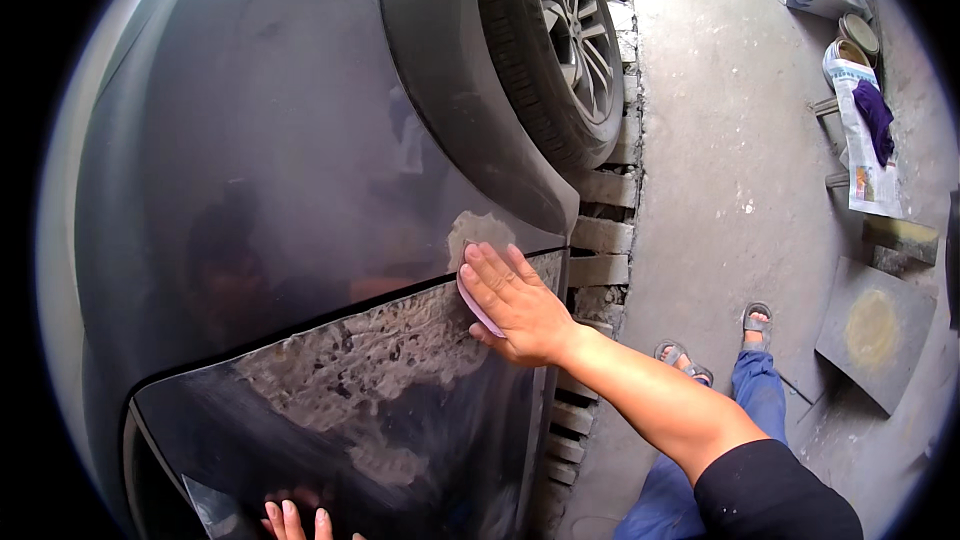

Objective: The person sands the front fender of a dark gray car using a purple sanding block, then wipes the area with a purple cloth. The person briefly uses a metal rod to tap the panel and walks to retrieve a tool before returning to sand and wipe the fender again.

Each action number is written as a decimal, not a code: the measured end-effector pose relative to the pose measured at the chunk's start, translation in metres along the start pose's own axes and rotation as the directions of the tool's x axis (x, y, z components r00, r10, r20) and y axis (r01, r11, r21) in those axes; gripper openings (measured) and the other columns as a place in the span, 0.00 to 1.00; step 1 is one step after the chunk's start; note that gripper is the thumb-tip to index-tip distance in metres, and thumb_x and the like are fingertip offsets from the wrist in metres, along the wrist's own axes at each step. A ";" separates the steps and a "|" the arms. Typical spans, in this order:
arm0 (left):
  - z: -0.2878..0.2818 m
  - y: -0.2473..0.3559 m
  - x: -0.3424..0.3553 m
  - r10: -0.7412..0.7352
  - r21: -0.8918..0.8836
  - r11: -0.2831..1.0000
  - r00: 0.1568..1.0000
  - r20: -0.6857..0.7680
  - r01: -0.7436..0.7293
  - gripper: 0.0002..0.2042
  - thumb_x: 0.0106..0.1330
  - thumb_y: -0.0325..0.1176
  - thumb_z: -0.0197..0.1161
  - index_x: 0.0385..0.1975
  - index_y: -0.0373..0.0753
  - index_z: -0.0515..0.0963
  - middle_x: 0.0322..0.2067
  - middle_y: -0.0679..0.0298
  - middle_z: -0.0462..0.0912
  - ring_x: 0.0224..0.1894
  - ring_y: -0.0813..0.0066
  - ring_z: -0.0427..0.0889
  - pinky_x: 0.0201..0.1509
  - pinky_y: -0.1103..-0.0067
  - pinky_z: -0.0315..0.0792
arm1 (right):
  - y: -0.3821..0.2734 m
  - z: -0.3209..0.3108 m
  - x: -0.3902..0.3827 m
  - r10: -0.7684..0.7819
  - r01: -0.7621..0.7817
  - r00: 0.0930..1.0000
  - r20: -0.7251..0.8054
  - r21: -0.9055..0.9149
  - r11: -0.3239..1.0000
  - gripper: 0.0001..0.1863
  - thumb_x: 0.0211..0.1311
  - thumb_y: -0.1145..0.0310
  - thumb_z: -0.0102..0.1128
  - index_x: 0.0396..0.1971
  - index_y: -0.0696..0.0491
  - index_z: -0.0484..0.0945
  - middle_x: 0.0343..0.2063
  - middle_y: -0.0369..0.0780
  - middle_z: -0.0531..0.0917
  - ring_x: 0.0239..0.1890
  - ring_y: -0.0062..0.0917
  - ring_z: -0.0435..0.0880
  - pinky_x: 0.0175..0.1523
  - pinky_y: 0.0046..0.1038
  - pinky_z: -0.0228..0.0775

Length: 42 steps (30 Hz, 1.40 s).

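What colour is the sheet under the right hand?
The sheet under the right hand is pale purplish pink; head view shows it best.

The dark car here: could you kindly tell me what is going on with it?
A person has both bare hands at a dark car. The right hand lies flat over a thin pinkish sheet where the upper panel meets the lower panel. A rough grey patch spreads over the lower panel, and a smaller grey patch lies on the upper one. The left hand shows only partly, at the picture's lower edge.
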State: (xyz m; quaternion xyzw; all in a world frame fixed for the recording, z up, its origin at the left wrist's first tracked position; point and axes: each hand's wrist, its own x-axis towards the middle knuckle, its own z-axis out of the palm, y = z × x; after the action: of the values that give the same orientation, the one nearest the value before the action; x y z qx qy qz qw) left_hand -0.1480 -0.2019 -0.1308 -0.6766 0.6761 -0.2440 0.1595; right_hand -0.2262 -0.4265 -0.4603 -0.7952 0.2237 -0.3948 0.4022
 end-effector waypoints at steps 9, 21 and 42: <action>0.002 0.002 0.000 0.012 0.008 1.000 1.000 0.014 -0.012 0.19 0.60 0.44 0.56 0.45 0.38 0.80 0.54 0.45 0.74 0.60 0.41 0.69 0.68 0.54 0.56 | 0.008 -0.005 0.014 -0.100 0.106 0.991 -0.094 0.054 0.993 0.45 0.56 0.60 0.60 0.71 0.51 0.48 0.72 0.44 0.47 0.75 0.30 0.41 0.75 0.39 0.27; -0.001 -0.010 -0.021 0.016 0.081 0.996 0.993 0.115 -0.026 0.24 0.57 0.43 0.51 0.52 0.37 0.73 0.61 0.43 0.65 0.65 0.35 0.61 0.69 0.47 0.50 | -0.004 -0.008 0.017 -0.085 0.094 0.990 -0.112 0.075 0.993 0.41 0.57 0.58 0.61 0.68 0.56 0.55 0.70 0.47 0.53 0.74 0.35 0.47 0.75 0.40 0.33; 0.000 -0.008 -0.017 0.034 0.076 0.996 0.994 0.108 -0.042 0.23 0.57 0.42 0.51 0.50 0.35 0.74 0.60 0.43 0.67 0.64 0.36 0.63 0.68 0.47 0.51 | -0.009 -0.004 0.009 0.061 -0.047 0.990 -0.125 0.116 0.992 0.40 0.60 0.57 0.59 0.69 0.57 0.53 0.70 0.47 0.53 0.73 0.37 0.49 0.74 0.41 0.38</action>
State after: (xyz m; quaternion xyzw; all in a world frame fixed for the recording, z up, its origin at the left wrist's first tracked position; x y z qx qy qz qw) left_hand -0.1411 -0.1844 -0.1287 -0.6688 0.6695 -0.2307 0.2262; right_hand -0.2232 -0.4291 -0.4471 -0.7376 0.2480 -0.4462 0.4420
